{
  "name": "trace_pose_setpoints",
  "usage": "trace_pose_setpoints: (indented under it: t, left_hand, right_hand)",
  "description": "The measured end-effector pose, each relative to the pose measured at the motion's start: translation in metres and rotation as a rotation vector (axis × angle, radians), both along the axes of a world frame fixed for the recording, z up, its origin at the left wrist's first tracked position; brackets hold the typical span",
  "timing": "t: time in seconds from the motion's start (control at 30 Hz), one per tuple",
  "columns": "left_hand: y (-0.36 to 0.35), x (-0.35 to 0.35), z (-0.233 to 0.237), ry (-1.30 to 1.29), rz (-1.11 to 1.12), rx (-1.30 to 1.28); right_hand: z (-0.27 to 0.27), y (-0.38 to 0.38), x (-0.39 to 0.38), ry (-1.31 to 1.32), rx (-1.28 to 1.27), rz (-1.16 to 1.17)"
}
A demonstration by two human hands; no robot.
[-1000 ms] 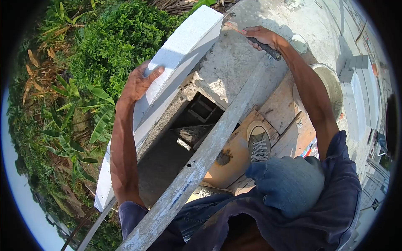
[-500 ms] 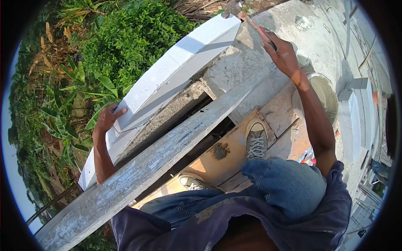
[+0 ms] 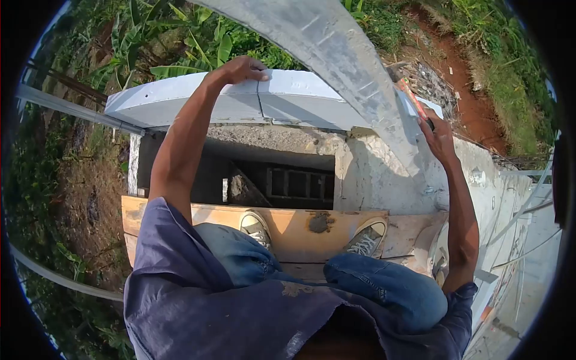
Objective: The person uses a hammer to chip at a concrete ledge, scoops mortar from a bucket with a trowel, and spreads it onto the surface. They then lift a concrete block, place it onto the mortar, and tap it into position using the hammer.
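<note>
While a white, straight-edged rectangular block (image 3: 186, 109) lies at 10 o'clock, the left hand (image 3: 241, 71) curls over its top at 11, beside the seam with a second white block (image 3: 306, 102); how firmly it grips cannot be told. Uneven pressure could tip either towards the dark rectangular opening (image 3: 257, 174) below. At 1, a long grey beam (image 3: 360, 75) hides part of the second block, inviting misjudged alignment. At 2, the right hand (image 3: 438, 135) clasps a red-and-black-handled tool (image 3: 410, 95); a slip could chip the block's end.

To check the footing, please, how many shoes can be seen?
2: the left shoe and the right shoe, both on the wooden planks, on either side of the grey patch.
</note>
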State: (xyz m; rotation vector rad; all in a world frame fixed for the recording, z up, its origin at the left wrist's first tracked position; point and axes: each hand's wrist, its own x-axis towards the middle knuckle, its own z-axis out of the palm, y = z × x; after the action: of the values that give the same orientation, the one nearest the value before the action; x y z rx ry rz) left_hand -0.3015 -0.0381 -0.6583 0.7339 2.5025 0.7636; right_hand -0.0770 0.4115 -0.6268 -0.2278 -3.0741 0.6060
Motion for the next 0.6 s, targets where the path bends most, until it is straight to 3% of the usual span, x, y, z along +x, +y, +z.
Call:
trace_pose_setpoints:
  t: [0.07, 0.13, 0.17, 0.27, 0.3, 0.33, 0.37, 0.4, 0.43, 0.5, 0.6]
  left_hand:
    - [-0.002, -0.02, -0.022, 0.036, -0.018, 0.02]
    - [-0.01, -0.055, -0.088, 0.161, -0.124, 0.162]
    - [-0.01, -0.042, -0.07, 0.067, -0.114, 0.16]
    - [-0.009, -0.022, -0.043, 0.09, -0.04, 0.076]
    - [-0.009, -0.008, -0.017, 0.046, -0.092, 0.021]
    - [0.054, -0.037, -0.001, 0.103, -0.215, 0.066]
    - [0.069, -0.02, 0.003, 0.156, -0.34, 0.132]
    - [0.052, 0.013, -0.005, 0.207, -0.482, 0.207]
    - [0.053, 0.032, -0.008, 0.257, -0.617, 0.28]
    - [0.057, 0.04, -0.003, 0.297, -0.805, 0.382]
    - [0.059, 0.046, -0.001, 0.265, -0.82, 0.407]
  right_hand:
    - [0.001, -0.009, -0.015, -0.037, 0.023, -0.034]
    - [-0.037, 0.012, -0.035, 0.316, -0.036, 0.396]
    - [-0.025, -0.007, -0.036, 0.091, -0.118, 0.304]
    - [-0.066, -0.007, -0.057, 0.157, -0.301, 0.437]
    - [-0.06, -0.025, -0.055, 0.032, -0.558, 0.398]
    - [-0.033, -0.04, -0.056, -0.091, -0.029, 0.409]
    - [-0.037, -0.045, -0.052, 0.076, 0.048, 0.487]
    - [-0.017, -0.055, -0.048, -0.002, 0.013, 0.446]
    - [-0.036, -0.049, -0.05, 0.129, -0.014, 0.473]
    - [-0.029, -0.051, -0.047, 0.08, -0.114, 0.497]
    - [-0.024, -0.055, -0.053, 0.041, -0.111, 0.506]
